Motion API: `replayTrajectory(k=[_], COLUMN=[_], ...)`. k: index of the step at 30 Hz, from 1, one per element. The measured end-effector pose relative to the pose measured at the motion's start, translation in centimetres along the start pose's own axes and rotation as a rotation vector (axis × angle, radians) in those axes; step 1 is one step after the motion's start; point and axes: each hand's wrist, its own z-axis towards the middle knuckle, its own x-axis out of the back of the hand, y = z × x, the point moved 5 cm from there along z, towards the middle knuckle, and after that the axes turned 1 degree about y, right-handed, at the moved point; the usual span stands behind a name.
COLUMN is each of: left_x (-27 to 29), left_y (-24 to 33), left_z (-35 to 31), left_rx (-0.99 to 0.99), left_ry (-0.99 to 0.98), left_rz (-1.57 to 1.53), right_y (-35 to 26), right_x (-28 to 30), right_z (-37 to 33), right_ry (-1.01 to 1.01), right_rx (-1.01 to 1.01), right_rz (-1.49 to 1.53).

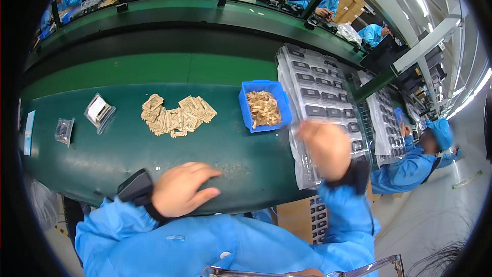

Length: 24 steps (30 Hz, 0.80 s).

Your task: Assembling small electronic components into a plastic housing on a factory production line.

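My left hand (pixel 182 189) rests palm down on the dark green bench (pixel 102 159), fingers loosely spread, nothing in it. My right hand (pixel 326 147) is blurred and raised over the near end of a clear plastic tray (pixel 320 90) that holds several dark rectangular parts. Whether it grips anything I cannot tell. A blue bin (pixel 264 105) of small tan pieces stands just left of that tray. A loose pile of the same tan pieces (pixel 177 115) lies on the bench further left.
Two small clear bags (pixel 99 112) (pixel 64 131) lie at the left of the bench. A green conveyor (pixel 154 69) runs behind it. More trays (pixel 384 123) lie to the right. People in blue coats sit across the conveyor and at right (pixel 420 159).
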Motion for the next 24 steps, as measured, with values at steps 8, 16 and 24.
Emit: replayTrajectory(k=[8,16,24], left_x=[-1.8,-1.7,-1.7], left_y=[-4.4,-4.9,-4.9], left_z=[-4.9,-5.0,-4.9], left_rx=[0.035,0.056,0.065], left_ry=[0.043,0.044,0.057], left_rz=[0.504,0.527,0.507], right_y=[29.7,39.0,34.8], right_x=[-7.5,-16.6,-14.4], right_z=[1.4,2.2,1.1], right_ry=[-0.087,-0.254,-0.263], right_rx=[-0.521,-0.728,-0.457], right_rz=[-0.287,-0.273,-0.270])
